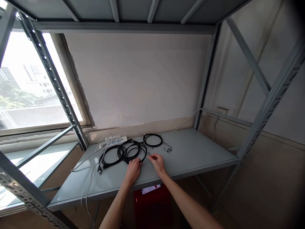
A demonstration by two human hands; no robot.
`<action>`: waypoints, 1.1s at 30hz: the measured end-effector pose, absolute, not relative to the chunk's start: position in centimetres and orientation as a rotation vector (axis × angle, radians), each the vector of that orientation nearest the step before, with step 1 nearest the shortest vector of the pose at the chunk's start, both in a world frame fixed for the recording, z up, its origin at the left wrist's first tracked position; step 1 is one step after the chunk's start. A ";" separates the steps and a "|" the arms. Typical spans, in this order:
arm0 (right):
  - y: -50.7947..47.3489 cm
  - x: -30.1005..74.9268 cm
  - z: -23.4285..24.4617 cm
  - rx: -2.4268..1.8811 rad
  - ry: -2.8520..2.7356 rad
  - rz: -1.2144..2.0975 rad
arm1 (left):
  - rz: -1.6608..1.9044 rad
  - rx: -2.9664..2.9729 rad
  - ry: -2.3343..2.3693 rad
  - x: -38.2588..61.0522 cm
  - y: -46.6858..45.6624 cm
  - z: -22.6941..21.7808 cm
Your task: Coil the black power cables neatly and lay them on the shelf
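Note:
Black cable coils lie overlapping on the grey shelf [186, 156]. My left hand [133, 170] rests at the near edge of the front cable coil [146, 152], its fingers closed on the cable. Just to the right, my right hand [156, 163] pinches a thin dark twist tie [149, 154] beside that coil. Another cable coil [101, 158], with a plug at its near end, lies to the left. Farther back is a separate smaller coil [162, 140]. A small tangle of thin black ties [168, 148] lies right of it.
A white power strip [116, 140] with several plugs stands along the back wall. White cords [91, 168] hang from it over the front edge. Metal posts [205, 76] and an upper shelf [128, 27] frame the space. A red box [152, 206] is below.

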State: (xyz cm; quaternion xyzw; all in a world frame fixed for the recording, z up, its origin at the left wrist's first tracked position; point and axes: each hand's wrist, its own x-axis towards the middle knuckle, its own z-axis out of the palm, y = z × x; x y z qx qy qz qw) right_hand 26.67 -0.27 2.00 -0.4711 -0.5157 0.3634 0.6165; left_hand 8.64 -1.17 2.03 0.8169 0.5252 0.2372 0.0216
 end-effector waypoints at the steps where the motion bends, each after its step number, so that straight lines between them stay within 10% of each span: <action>1: -0.1 27.5 2.1 -1.108 -1.140 0.800 | 0.740 2.541 1.631 8.6 -1.2 2.0; 11: 2.9 42.9 4.3 -1.536 -1.521 0.228 | 0.755 2.547 1.621 8.8 -1.3 2.1; 33: 5.9 49.9 0.2 -1.862 -1.613 0.138 | 1.069 2.610 1.804 8.7 -2.9 3.3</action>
